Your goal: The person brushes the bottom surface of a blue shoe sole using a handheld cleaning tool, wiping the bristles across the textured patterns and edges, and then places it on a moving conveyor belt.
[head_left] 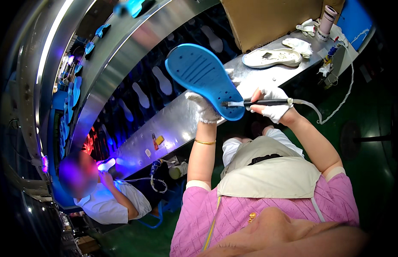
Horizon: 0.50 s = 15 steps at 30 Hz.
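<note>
Steel is making up the long bench (177,122), running diagonally from lower left to upper right ahead of me. Cardboard panel (267,25) is standing behind its upper right stretch. To my left a co-worker (109,203) in a pale top is sitting at the same bench, hand near a brightly lit sole (106,165).

Blue sole (196,70) is hanging in my grip over the bench, in front of me. Its long axis is slanting upper left to lower right: broad forefoot end pointing up-left, away from me, narrower heel end pointing down-right, toward my right hand. Grooved, holed face is facing up at me.

White shoe sole (269,59) is lying on the bench to the right, long axis roughly left-right, white cloth (298,46) just beside it.

My left hand (204,108), in a white glove, is grasping the blue sole by its left edge near the heel; some fingers are hiding behind it. My right hand (271,103), in a partly fingerless white glove, is pinching a black-handled brush (267,102), tip touching the heel area. White hose (349,79) is trailing from the handle's right end, looping off right.
</note>
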Each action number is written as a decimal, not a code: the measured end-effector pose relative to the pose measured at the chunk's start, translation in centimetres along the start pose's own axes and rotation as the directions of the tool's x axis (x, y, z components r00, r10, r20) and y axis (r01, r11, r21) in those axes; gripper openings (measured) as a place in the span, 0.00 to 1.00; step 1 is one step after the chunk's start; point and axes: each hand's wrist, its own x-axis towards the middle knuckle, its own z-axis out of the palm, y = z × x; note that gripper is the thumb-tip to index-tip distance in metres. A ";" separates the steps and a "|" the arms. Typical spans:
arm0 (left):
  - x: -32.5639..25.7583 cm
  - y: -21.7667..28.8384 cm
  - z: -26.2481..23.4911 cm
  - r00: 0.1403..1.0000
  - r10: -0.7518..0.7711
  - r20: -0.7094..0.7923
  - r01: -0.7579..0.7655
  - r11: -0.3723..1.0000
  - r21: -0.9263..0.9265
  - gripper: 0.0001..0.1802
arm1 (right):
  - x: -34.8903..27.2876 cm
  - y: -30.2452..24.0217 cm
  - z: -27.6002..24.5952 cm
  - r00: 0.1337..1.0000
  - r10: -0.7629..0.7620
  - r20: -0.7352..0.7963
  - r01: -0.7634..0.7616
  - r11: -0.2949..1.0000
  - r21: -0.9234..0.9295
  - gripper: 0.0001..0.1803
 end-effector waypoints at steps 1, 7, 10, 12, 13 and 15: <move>0.2 0.0 0.0 0.999 -0.044 -0.015 0.045 0.998 0.044 0.63 | 0.0 0.0 0.0 0.996 -0.080 0.039 0.084 0.988 -0.128 0.09; 0.9 2.1 2.3 0.965 -0.262 0.017 0.242 0.911 0.334 0.60 | 0.6 -0.3 -1.4 0.967 0.167 0.192 -0.136 0.977 -0.167 0.08; 1.6 2.3 2.5 0.925 -0.366 0.107 0.323 0.901 0.291 0.48 | 0.9 -1.1 -1.5 0.924 0.310 0.223 -0.292 0.950 -0.110 0.08; 2.1 2.3 2.8 0.914 -0.405 0.006 0.387 0.877 0.286 0.43 | 0.9 0.0 -1.1 0.983 -0.004 0.186 0.034 0.987 -0.157 0.08; 2.4 2.3 2.7 0.896 -0.439 -0.074 0.441 0.854 0.277 0.36 | 0.9 -0.6 -0.6 0.986 0.045 0.160 0.012 0.942 -0.336 0.07; 2.8 2.7 2.2 0.869 -0.469 -0.156 0.493 0.801 0.339 0.34 | 0.9 0.0 -0.5 0.973 -0.007 0.231 0.102 0.910 -0.401 0.07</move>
